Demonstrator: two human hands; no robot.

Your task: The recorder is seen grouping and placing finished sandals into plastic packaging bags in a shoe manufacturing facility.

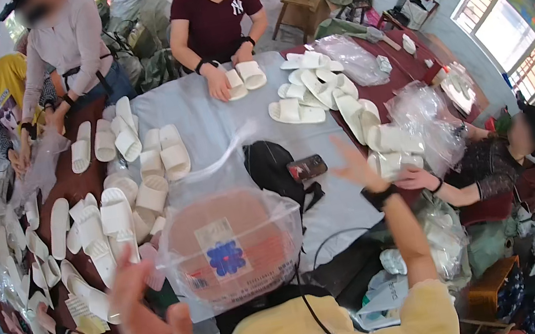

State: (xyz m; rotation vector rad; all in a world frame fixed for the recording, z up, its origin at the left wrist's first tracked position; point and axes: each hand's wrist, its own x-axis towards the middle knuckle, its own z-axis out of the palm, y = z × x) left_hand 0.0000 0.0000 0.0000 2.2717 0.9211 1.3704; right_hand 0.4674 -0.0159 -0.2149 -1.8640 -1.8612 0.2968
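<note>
My left hand (148, 321) is raised at the lower left, fingers apart and holding nothing. It is nearest to a clear plastic bag (270, 226) with a blue flower print, which bulges in front of me with a reddish-brown surface showing through. Out to the right my right hand (356, 165) stretches over the table, empty, its fingers spread. Close by lie a phone (307, 168), a black bag (269, 167) and a stack of white slippers (394, 140). More white slippers (117, 220) lie beyond my left hand.
A pale grey sheet (192, 119) covers the middle of the table. Across it, a person in a dark red shirt (214, 16) touches a slipper pair (246, 78). At right, a co-worker's hand (417, 179) nears the slippers. People work at far left. A black cable (312, 308) runs down my front.
</note>
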